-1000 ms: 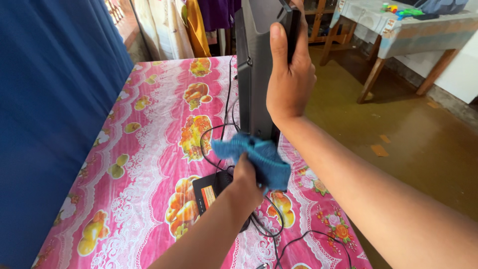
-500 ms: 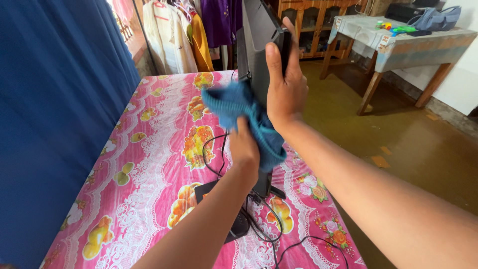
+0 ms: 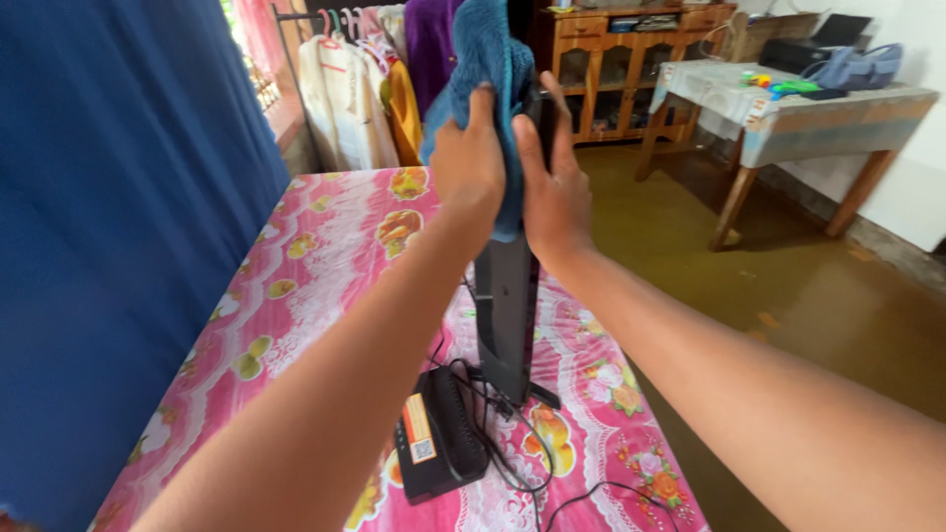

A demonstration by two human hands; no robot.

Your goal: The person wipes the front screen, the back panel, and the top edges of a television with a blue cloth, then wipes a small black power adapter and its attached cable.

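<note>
- Two bare hands are raised together at the upper edge of a dark flat screen (image 3: pixel 507 315), which stands upright on edge on a table with a pink fruit-patterned cloth (image 3: pixel 315 256).
- Far left: a blue curtain (image 3: pixel 118 246) hangs along the table's left side.
- Left of centre, on the table: a black box with an orange label (image 3: pixel 434 448) lies just beside the screen's foot, with black cables (image 3: pixel 512 463) looped around it.
- Left hand (image 3: pixel 468 163): fingers closed on a blue cloth (image 3: pixel 488 59), pressing it against the screen's left face near the top; the cloth drapes down between the two hands.
- Right hand (image 3: pixel 552 192): clamped on the screen's near edge, thumb on the left face, fingers wrapped round the far side, touching the cloth.
- Behind: garments on hangers (image 3: pixel 360 94), then a wooden cabinet (image 3: pixel 611 59).
- Far right: a second table with a pale cover (image 3: pixel 808 103) stands well apart on the brown floor, carrying a blue bag (image 3: pixel 852 64).
</note>
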